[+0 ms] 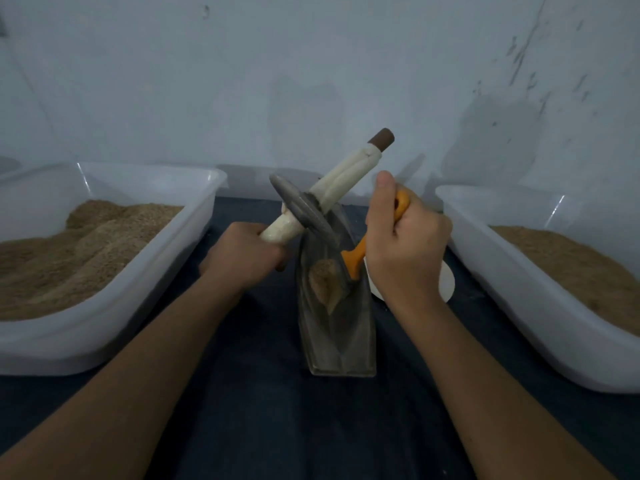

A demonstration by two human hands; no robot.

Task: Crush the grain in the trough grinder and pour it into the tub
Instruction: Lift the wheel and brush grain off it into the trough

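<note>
Grain (323,282) in trough grinder (337,327) — between hands

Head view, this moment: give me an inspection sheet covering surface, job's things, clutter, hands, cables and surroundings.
Surface: dark cloth-covered table.
Job's things: metal trough grinder stands between the tubs, a small heap of grain inside it; grinding wheel on its wrapped axle is lifted and tilted above the trough; orange-handled brush reaches into the trough; left tub and right tub both hold brown grain.
Clutter: white round object behind the right hand, partly hidden.
Hands: left hand grips the axle's near end; right hand grips the brush handle.
Cables: nothing seen.
Surroundings: pale scuffed wall.
</note>
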